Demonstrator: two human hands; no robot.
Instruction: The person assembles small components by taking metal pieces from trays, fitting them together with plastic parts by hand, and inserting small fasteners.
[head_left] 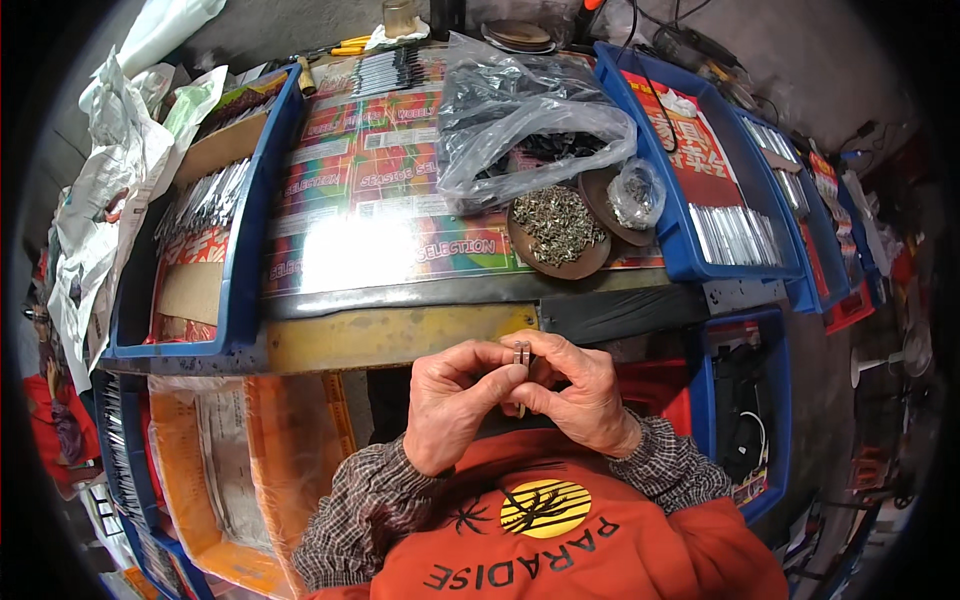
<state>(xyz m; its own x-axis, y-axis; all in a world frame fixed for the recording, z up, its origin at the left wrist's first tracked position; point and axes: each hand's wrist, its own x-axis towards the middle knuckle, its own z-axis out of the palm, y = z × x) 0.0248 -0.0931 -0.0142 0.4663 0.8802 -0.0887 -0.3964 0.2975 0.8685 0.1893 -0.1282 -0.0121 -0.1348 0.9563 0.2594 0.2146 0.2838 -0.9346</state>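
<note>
My left hand and my right hand meet in front of my chest, just off the table's near edge. Between their thumbs and fingers they pinch a small slim metal piece whose top shows two narrow upright parts. Fingers cover most of it, so its full shape is hidden. On the table beyond my hands, a round brown dish carries a heap of tiny metal parts. Beside the dish lies a small clear bag of small pieces on another brown dish.
A large clear plastic bag with black parts lies behind the dishes. Blue trays of slim metal pieces flank the table: a left tray and a right tray. Below stand an orange crate and a blue bin.
</note>
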